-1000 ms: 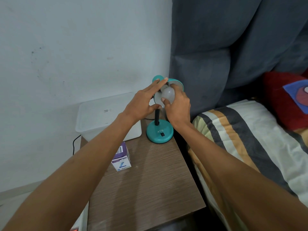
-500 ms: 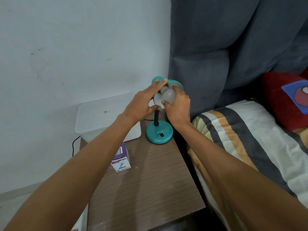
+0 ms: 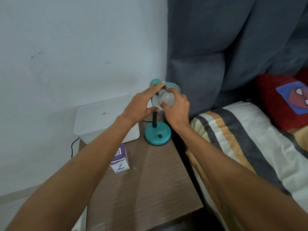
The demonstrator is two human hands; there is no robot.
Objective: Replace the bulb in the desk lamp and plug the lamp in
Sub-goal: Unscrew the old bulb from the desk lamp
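A teal desk lamp stands on its round base [image 3: 157, 135] at the back right of a wooden bedside table [image 3: 145, 185]. Its teal shade [image 3: 174, 85] tilts toward me on a black stem. My right hand [image 3: 177, 108] grips a white bulb [image 3: 167, 99] at the mouth of the shade, the bulb's neck pointing into the shade. My left hand [image 3: 141, 105] rests on the shade's left side, fingers stretched over its top and thumb under its rim. The socket is hidden behind the bulb and my fingers.
A purple and white bulb box [image 3: 120, 161] lies on the table near my left forearm. A white plastic bin [image 3: 103, 117] stands at the back left, with a black cord [image 3: 73, 147] beside it. A bed with a striped cover [image 3: 246, 147] borders the table's right edge.
The bulb has shifted slightly in my right hand's grip at the shade. My left hand keeps its hold on the shade.
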